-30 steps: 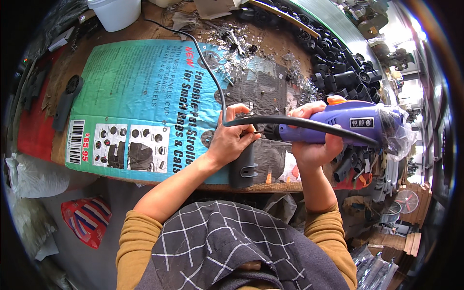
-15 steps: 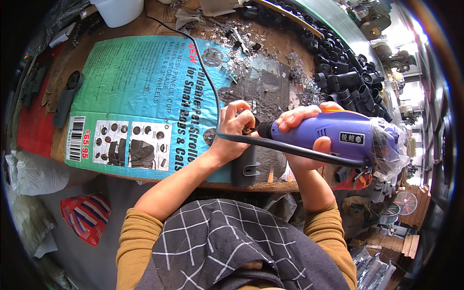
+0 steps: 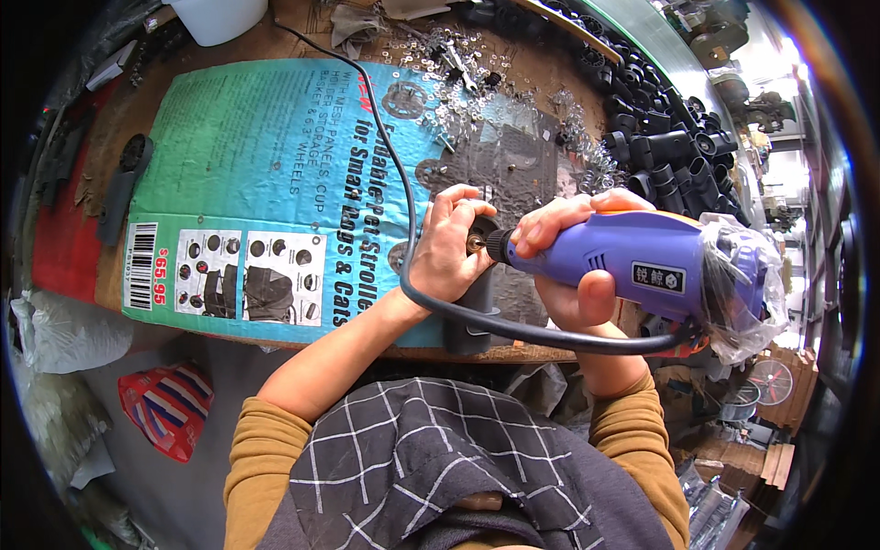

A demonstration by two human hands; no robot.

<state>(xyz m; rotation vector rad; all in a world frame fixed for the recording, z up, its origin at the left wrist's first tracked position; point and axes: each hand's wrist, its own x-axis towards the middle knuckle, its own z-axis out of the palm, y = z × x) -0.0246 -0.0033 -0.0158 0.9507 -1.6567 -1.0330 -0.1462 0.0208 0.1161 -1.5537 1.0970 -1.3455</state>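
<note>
A purple corded electric screwdriver (image 3: 619, 249) is gripped in my right hand (image 3: 557, 223), lying nearly level with its black nose toward the left. My left hand (image 3: 442, 255) is closed on the upper end of a black plastic bracket (image 3: 469, 332) at the table's front edge. The tool's tip meets the round end of this bracket, just beside my left fingers. Whether a screw sits under the tip is too small to tell. The thick black cord (image 3: 568, 340) loops from the tool's rear across my left wrist. Clear plastic film (image 3: 747, 275) wraps that rear end.
A printed blue-green cardboard sheet (image 3: 238, 137) covers much of the table. Beyond my hands lie scattered washers and screws (image 3: 458, 78) with a wrench. Black plastic parts (image 3: 655, 147) pile up at the far right. Another black bracket (image 3: 128, 183) rests at left, near a white bucket (image 3: 220, 18).
The tool has shifted slightly down at its rear, and the cord loop hangs lower. My left fingers have opened out somewhat around the bracket's round end, which shows more now.
</note>
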